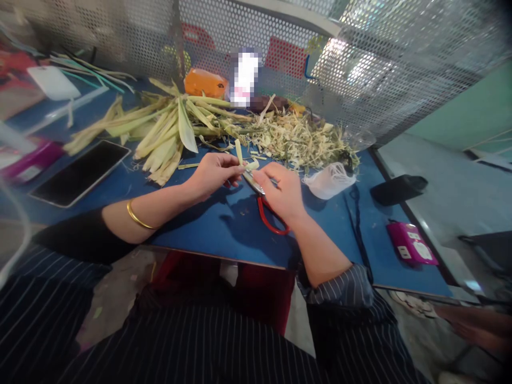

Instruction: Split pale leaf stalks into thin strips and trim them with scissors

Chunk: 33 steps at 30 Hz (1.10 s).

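My left hand [218, 173] pinches a narrow pale green leaf strip [239, 151] between thumb and fingertips. Close beside it, my right hand [282, 191] is closed around scissors [272, 220] with red handles, one loop hanging below the palm. The blades point up and left toward the strip; whether they touch it I cannot tell. Just beyond my fingers lies a bundle of long yellow-green leaves [166, 136], resembling husks. To its right spreads a heap of shredded pale pieces [296, 137] on the blue table [224, 226].
A dark-screened phone [82, 173] lies left, and an orange packet [205, 82] stands at the back. Right of my hands are a crumpled white plastic net [331, 180], a black cylinder [399, 189] and a magenta box [412, 244]. A perforated metal screen [276, 26] rises behind the table.
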Tool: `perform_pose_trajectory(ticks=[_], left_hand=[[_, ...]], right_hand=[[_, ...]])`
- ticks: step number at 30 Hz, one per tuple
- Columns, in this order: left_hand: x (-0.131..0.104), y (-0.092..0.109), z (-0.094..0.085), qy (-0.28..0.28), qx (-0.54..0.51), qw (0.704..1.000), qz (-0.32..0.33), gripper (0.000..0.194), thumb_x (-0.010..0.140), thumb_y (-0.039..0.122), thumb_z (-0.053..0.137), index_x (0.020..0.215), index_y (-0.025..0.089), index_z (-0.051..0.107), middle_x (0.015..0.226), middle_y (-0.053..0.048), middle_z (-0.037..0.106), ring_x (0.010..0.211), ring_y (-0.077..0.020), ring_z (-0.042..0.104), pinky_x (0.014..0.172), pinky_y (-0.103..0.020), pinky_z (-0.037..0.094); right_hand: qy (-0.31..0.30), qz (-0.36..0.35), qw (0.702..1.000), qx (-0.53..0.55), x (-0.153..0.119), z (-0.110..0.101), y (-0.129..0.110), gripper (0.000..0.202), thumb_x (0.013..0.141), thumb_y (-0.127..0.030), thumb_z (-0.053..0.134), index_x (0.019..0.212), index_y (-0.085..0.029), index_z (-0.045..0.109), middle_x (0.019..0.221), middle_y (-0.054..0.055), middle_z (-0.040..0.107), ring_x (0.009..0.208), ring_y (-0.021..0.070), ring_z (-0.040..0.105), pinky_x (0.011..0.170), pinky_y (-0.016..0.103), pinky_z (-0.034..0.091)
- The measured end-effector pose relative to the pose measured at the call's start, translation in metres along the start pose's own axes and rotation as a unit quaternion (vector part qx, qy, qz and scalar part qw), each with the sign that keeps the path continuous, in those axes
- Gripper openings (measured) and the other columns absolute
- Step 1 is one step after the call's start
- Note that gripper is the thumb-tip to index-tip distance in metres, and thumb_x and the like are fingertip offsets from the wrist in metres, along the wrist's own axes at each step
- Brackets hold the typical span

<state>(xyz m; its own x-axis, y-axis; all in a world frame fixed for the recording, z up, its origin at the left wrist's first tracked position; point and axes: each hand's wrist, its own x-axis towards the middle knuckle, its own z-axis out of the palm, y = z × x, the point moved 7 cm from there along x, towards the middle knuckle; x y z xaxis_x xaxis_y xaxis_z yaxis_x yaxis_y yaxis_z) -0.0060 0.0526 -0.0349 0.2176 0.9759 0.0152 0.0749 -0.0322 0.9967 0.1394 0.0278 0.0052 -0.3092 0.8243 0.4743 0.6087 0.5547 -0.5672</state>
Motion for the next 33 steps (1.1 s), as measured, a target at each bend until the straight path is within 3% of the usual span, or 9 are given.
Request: perform_pose_trajectory(ticks=[3,5,8,11,15,18,22,25,33], left_hand=[[-0.002,0.006,0.006,-0.05,0.001,0.999,0.016,0.023,0.076,0.035,0.071,0.074,0.014,0.065,0.062,-0.001,0.063,0.053,-0.0091,0.059,0.052,-0.02,0.046],[-0.005,0.011,0.009,-0.075,0.011,0.996,0.038,0.024,0.077,0.037,0.069,0.072,0.014,0.064,0.062,-0.002,0.063,0.054,-0.0096,0.059,0.054,-0.021,0.048],[-0.007,0.015,0.009,-0.07,0.031,0.994,0.072,0.021,0.079,0.034,0.067,0.074,0.014,0.066,0.061,-0.002,0.062,0.053,-0.0098,0.058,0.056,-0.022,0.049],[-0.006,0.019,0.006,-0.058,0.075,0.99,0.105,0.019,0.08,0.032,0.064,0.076,0.015,0.068,0.06,-0.002,0.063,0.054,-0.0106,0.059,0.057,-0.023,0.049],[-0.001,0.021,0.001,-0.065,0.08,0.99,0.092,0.019,0.083,0.033,0.061,0.079,0.017,0.07,0.065,-0.002,0.067,0.056,-0.0118,0.062,0.059,-0.024,0.051],[0.005,0.031,-0.015,-0.029,0.062,0.994,0.082,0.016,0.079,0.03,0.066,0.086,0.016,0.072,0.065,-0.002,0.068,0.057,-0.0127,0.063,0.061,-0.026,0.053],[0.007,0.054,-0.052,0.075,0.031,0.99,0.113,0.017,0.081,0.024,0.064,0.094,0.014,0.071,0.07,-0.003,0.069,0.059,-0.0122,0.065,0.062,-0.026,0.053],[0.003,0.064,-0.067,0.077,0.01,0.988,0.133,0.019,0.082,0.023,0.065,0.098,0.015,0.071,0.073,-0.003,0.071,0.064,-0.0136,0.067,0.065,-0.027,0.053],[-0.002,0.027,-0.058,-0.033,0.105,0.993,0.041,0.029,0.077,0.036,0.069,0.099,0.017,0.074,0.079,-0.006,0.075,0.074,-0.0176,0.071,0.074,-0.029,0.056]], right_hand=[[0.086,0.041,0.995,0.012,0.002,-0.016,0.01,0.022,0.089,-0.039,0.055,0.088,-0.02,0.067,0.09,0.004,0.064,0.084,0.0161,0.059,0.076,0.029,0.043],[0.034,0.047,0.998,0.031,0.005,-0.01,0.013,0.02,0.087,-0.037,0.058,0.093,-0.021,0.068,0.096,0.003,0.067,0.089,0.0171,0.06,0.08,0.03,0.044],[-0.053,0.056,0.996,0.05,0.005,0.004,0.015,0.017,0.086,-0.034,0.06,0.086,-0.021,0.069,0.082,0.001,0.07,0.076,0.0155,0.061,0.072,0.028,0.043],[-0.043,0.079,0.995,0.05,0.003,0.004,0.016,0.021,0.085,-0.036,0.06,0.073,-0.019,0.067,0.065,-0.001,0.065,0.061,0.0131,0.056,0.062,0.027,0.04],[-0.012,0.086,0.994,0.066,0.002,-0.002,0.013,0.021,0.085,-0.035,0.058,0.073,-0.02,0.067,0.067,-0.001,0.066,0.065,0.0143,0.059,0.066,0.028,0.044],[0.01,0.087,0.991,0.104,0.004,-0.007,0.012,0.021,0.086,-0.038,0.057,0.086,-0.02,0.069,0.078,0.001,0.07,0.074,0.0162,0.064,0.074,0.03,0.048],[0.11,0.101,0.984,0.099,0.002,-0.025,0.023,0.029,0.087,-0.044,0.056,0.097,-0.02,0.067,0.087,0.004,0.072,0.082,0.0182,0.066,0.079,0.033,0.05],[0.148,0.091,0.984,0.035,-0.005,-0.035,0.029,0.029,0.088,-0.045,0.055,0.097,-0.021,0.067,0.088,0.005,0.072,0.084,0.0198,0.066,0.081,0.035,0.049],[0.095,0.044,0.987,-0.122,-0.03,-0.039,0.026,0.023,0.092,-0.037,0.051,0.088,-0.022,0.067,0.09,0.006,0.074,0.086,0.0219,0.066,0.085,0.037,0.045]])
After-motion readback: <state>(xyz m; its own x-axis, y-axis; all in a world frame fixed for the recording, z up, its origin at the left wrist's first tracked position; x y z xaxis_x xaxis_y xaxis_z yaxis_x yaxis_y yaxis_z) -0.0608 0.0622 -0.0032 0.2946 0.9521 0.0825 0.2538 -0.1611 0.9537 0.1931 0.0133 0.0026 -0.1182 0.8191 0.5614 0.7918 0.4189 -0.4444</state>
